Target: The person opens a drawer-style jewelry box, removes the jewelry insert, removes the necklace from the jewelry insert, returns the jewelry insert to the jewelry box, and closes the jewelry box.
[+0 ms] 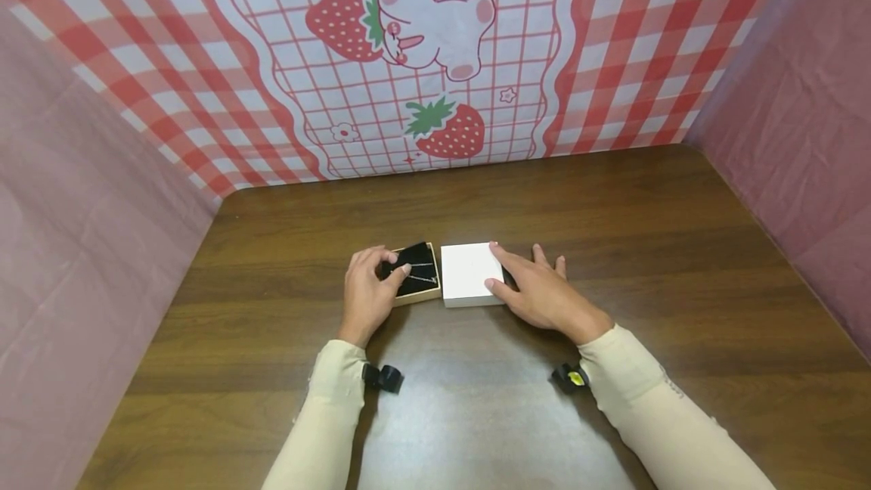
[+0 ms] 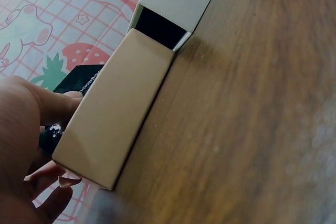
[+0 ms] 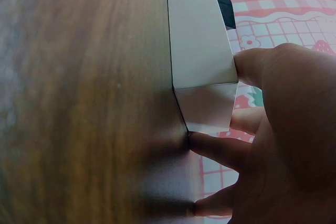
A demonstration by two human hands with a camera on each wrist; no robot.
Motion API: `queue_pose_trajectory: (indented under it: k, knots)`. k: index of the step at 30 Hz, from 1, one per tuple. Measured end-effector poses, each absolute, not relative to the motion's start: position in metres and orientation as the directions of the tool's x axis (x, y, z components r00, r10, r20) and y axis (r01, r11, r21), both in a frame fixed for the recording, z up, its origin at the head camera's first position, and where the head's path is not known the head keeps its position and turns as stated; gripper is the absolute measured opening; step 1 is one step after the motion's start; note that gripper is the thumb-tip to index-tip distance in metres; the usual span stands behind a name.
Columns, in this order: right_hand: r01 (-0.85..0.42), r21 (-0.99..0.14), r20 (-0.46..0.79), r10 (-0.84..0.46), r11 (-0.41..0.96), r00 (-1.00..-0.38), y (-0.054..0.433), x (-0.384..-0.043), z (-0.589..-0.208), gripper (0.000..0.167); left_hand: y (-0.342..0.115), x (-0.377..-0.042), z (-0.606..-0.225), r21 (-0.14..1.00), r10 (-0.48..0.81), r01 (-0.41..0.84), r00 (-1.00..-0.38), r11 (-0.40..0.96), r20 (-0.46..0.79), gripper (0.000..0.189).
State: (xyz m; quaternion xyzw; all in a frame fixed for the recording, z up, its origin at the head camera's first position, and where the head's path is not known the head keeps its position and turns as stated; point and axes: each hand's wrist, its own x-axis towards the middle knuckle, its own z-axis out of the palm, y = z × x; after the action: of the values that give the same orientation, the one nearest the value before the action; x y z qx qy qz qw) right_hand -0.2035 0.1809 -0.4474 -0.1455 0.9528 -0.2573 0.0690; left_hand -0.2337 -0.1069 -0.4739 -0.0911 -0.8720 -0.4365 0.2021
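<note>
On the table sits a shallow tan box tray [image 1: 418,297], with a black insert [image 1: 413,254] tilted up above its rim. A thin silver chain [image 1: 422,265] lies across the insert. My left hand [image 1: 368,289] pinches the insert at its left side between thumb and fingers. To the right is a white box sleeve [image 1: 469,272], its open dark end [image 2: 160,29] facing the tray. My right hand [image 1: 544,292] rests on the sleeve's right end, thumb and index finger on top, other fingers stretched down to the table. The insert's underside is hidden.
The brown wooden table [image 1: 286,263] runs back to a red-and-white strawberry cloth [image 1: 435,127]. Pink cloth [image 1: 789,134] hangs at both sides. A small black camera [image 1: 384,377] is strapped at each wrist.
</note>
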Motion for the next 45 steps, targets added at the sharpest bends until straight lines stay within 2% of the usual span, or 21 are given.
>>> queue_pose_trajectory:
  k: [28, 45]
  knots:
    - [-0.231, -0.513, -0.07, -0.308, 0.827, -0.949, 0.1803, -0.2031, -0.4487, 0.069, -0.1062, -0.2316, -0.4727, 0.782, -0.12, 0.297, -0.897, 0.547, 0.425, 0.019]
    - [-0.238, -0.508, -0.066, -0.313, 0.828, -0.948, 0.1812, -0.2037, -0.4479, 0.069, -0.107, -0.2312, -0.4746, 0.808, -0.135, 0.301, -0.898, 0.506, 0.419, 0.021]
